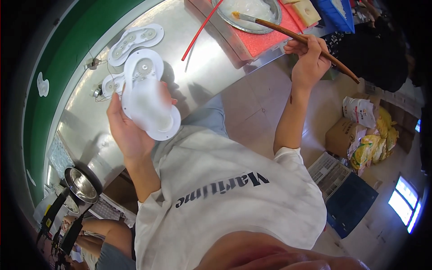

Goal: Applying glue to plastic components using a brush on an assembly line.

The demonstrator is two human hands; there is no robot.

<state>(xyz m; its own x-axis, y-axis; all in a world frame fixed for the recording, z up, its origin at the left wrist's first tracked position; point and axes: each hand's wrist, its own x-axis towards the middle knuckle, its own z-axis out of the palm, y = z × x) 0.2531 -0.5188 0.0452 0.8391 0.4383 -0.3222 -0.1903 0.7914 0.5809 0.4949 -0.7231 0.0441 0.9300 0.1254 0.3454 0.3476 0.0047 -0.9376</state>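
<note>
My left hand (128, 135) is closed around a white plastic gear housing (132, 87) with rounded ends, holding it up over the metal table. A round gear shows in its far end; a blur hides its middle. Out to the right, my right hand (310, 60) grips a brush (288, 32) by its long brown wooden handle. The bristles are at the metal bowl (254, 32), over the white paste (252, 7) in it. Beyond the held housing lie another white housing (135, 42) with gears in it and a smaller white part (111, 85) beside a small motor (97, 92).
A red stick (201, 32) lies left of the bowl, which stands on a red foam block (258, 44). Yellow sponge (306, 12) and a blue bin (337, 13) are far right. A steel bowl (81, 184) and another person's arm (96, 226) are lower left. Cartons (339, 137) stand on the floor.
</note>
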